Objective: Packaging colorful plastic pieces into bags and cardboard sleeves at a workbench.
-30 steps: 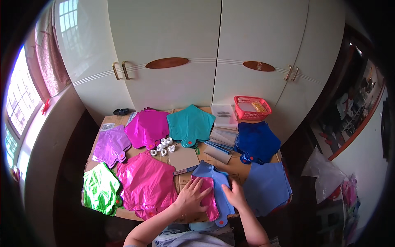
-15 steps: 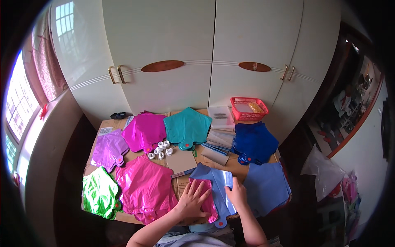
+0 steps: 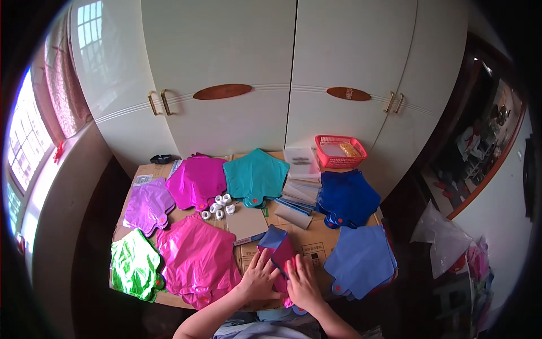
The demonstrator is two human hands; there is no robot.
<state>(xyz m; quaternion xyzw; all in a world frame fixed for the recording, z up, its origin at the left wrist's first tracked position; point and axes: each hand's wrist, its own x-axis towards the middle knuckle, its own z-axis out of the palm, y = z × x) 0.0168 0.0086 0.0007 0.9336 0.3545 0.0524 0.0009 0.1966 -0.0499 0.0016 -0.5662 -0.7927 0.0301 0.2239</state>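
Note:
A pink and blue foil balloon (image 3: 275,237), flat and folded into a narrow strip, lies on the cardboard near the table's front edge. My left hand (image 3: 261,281) rests on its left side with the fingers spread. Pressing down on its right side is my right hand (image 3: 302,283), its fingers stretched out flat and close to the left hand. Both hands cover much of the lower part. Left of them lies a stack of pink foil balloons (image 3: 197,257); to the right is a stack of light blue ones (image 3: 361,260).
Further foil stacks lie around: green (image 3: 134,265), lilac (image 3: 148,206), magenta (image 3: 196,182), teal (image 3: 257,176) and dark blue (image 3: 350,195). White rolls (image 3: 219,208), grey strips (image 3: 299,203) and a red basket (image 3: 340,152) stand toward the back, before a white cupboard (image 3: 226,51).
My right hand has moved left, and the blue right part of the balloon is now folded over onto the pink part. The left hand has stayed in place.

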